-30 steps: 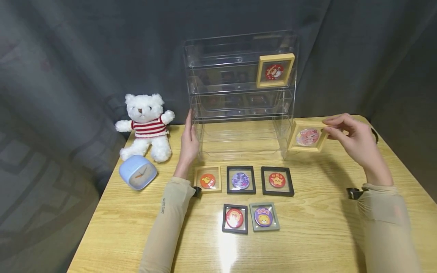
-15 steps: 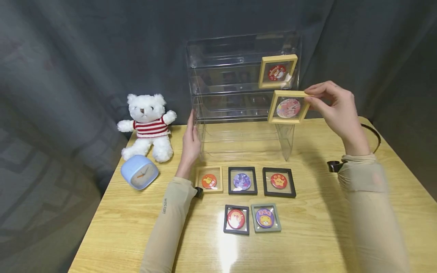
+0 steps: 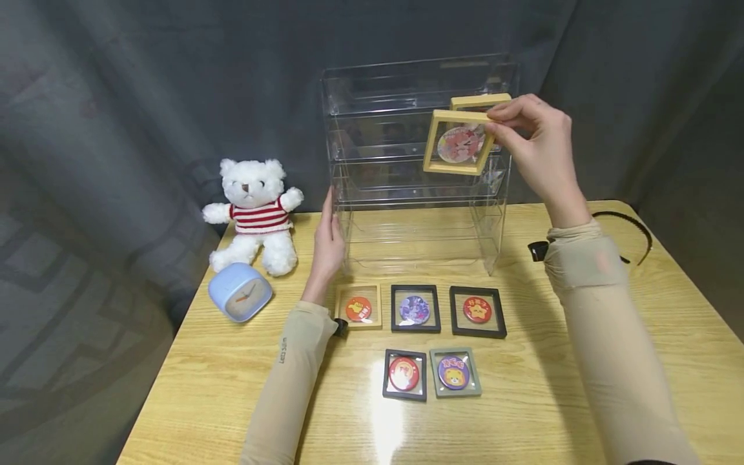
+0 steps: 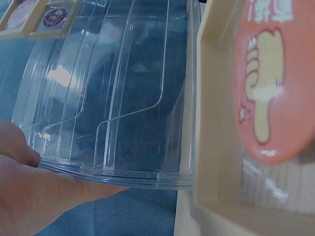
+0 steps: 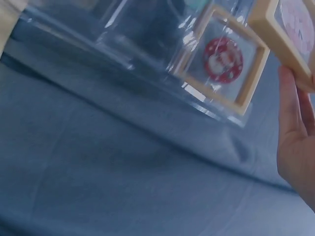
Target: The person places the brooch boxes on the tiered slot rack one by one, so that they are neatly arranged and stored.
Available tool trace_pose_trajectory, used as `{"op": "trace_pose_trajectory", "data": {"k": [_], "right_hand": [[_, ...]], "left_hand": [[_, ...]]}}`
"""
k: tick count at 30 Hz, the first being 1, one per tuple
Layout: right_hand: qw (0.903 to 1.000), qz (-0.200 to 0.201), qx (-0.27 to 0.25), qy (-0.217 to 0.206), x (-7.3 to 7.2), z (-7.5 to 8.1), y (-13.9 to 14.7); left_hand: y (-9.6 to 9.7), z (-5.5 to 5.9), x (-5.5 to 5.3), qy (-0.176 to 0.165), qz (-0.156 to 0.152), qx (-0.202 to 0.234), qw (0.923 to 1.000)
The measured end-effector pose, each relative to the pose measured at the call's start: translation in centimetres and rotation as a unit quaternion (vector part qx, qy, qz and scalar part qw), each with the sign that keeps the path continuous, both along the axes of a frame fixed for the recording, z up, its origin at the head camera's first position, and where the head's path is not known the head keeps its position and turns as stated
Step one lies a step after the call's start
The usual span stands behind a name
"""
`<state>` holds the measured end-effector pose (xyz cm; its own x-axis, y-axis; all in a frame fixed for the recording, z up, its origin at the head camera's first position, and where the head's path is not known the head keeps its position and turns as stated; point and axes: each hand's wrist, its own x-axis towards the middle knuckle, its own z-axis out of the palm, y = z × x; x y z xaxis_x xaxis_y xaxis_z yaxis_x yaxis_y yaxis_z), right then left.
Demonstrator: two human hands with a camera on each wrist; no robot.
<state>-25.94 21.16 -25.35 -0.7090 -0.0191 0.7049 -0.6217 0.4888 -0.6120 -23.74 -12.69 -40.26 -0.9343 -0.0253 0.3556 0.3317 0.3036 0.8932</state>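
My right hand pinches a light wooden display frame with a pink character badge by its upper right corner. The frame is held in front of the clear acrylic tiered rack. Behind it, partly hidden, a second wooden frame with a red badge stands on the rack's right side, at an upper tier. My left hand lies with straight fingers along the rack's left side; in the left wrist view the hand touches the clear side panel.
On the table before the rack lie a wooden frame, black frames and a grey-green frame, each with a round badge. Left stand a white teddy bear and a blue clock. A black headband lies right.
My right hand has lifted the pink-badge frame up and to the left, from beside the rack's lower right to before its upper tiers. The left hand stays at the rack's side.
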Motion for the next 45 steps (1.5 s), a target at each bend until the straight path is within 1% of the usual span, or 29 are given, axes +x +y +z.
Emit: {"op": "trace_pose_trajectory", "data": {"k": [5, 9, 15, 17, 22, 26, 32, 38, 45], "right_hand": [[0.9993, -0.010, 0.013, 0.033, -1.2, 1.2, -2.0], [0.9982, -0.012, 0.031, 0.050, -2.1, 1.7, -3.6], [0.9984, -0.020, 0.047, 0.025, -3.0, 1.9, -5.3], [0.9978, -0.026, 0.057, 0.023, -3.3, 2.0, -5.6], [0.9963, -0.041, 0.073, 0.018, -4.0, 2.3, -6.1], [0.9964, -0.040, 0.073, 0.016, -4.3, 2.1, -6.3], [0.9961, -0.028, 0.076, 0.035, -4.7, 1.9, -6.6], [0.9922, -0.026, 0.106, 0.059, -5.3, 1.5, -6.8], [0.9878, -0.043, 0.139, 0.057, -5.3, 0.5, -6.9]], "left_hand": [[0.0, 0.0, -0.2, 0.006, 0.002, 0.001, 1.0000], [-0.1, -0.1, -0.2, 0.005, 0.004, 0.003, 1.0000], [0.0, -0.2, 0.1, 0.013, 0.005, 0.002, 0.9999], [0.1, -0.3, 0.1, 0.018, 0.007, 0.001, 0.9998], [0.2, -0.2, 0.1, 0.014, 0.006, 0.002, 0.9999], [0.3, -0.1, 0.1, 0.014, 0.003, 0.000, 0.9999], [0.3, -0.1, 0.2, 0.022, 0.006, -0.004, 0.9997], [0.2, -0.2, 0.2, 0.021, 0.008, -0.004, 0.9997], [0.2, -0.1, 0.4, 0.016, 0.008, -0.005, 0.9998]]}}
